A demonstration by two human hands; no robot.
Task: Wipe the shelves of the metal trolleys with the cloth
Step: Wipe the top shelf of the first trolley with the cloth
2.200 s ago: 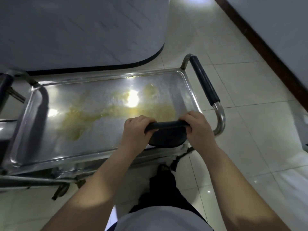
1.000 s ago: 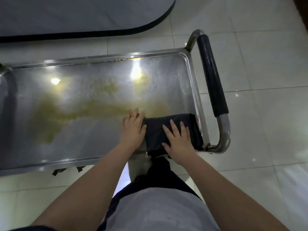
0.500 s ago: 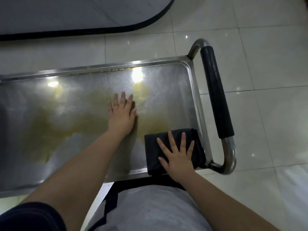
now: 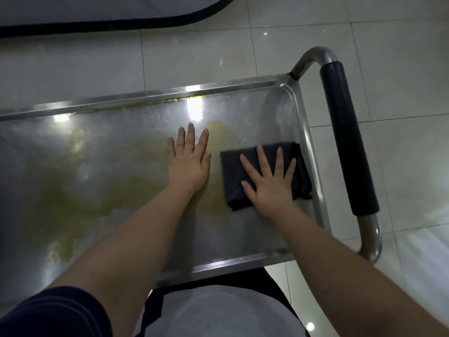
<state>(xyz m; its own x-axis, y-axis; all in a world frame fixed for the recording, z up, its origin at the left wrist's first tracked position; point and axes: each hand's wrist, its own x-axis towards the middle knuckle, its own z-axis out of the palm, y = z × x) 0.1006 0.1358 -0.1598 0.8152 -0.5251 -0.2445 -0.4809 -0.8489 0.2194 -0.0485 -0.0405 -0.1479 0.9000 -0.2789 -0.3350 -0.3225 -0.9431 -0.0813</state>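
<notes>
Cloth [image 4: 302, 172] under flat right hand [image 4: 271, 188]

Right hand [image 4: 272, 183] presses cloth [image 4: 233, 171] flat on trolley shelf [image 4: 109, 152].

Dim, glare on shelf [image 4: 121, 132]

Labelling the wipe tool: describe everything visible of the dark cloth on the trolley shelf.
The dark, near-black folded fabric cloth lies flat, a rough rectangle, at the right end of the shiny stainless-steel trolley shelf, by its raised right rim. The right hand presses it with straight, spread fingers, covering its middle.
</notes>
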